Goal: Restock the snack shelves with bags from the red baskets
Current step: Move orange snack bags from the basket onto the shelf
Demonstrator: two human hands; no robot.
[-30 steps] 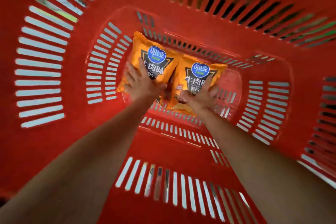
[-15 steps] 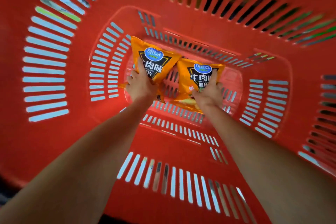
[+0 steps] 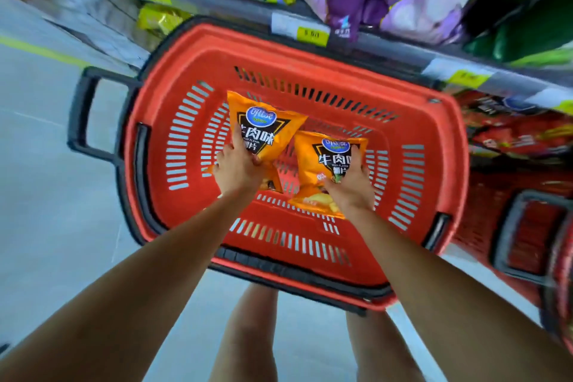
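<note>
orange bags (image 3: pixel 266 130) have lifted off the red basket (image 3: pixel 446 146) floor under the hands. left hand (image 3: pixel 237 169) and right hand (image 3: pixel 352 184) each clamp one, ready for shelving.

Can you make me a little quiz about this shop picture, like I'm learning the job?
1. True or false: the left hand and the right hand are both empty.
2. What colour is the basket under the hands? A blue, B red, C green.
3. Fill in: the left chip bag and the right chip bag are both ____.
Key: 1 false; 2 B; 3 orange.
</note>
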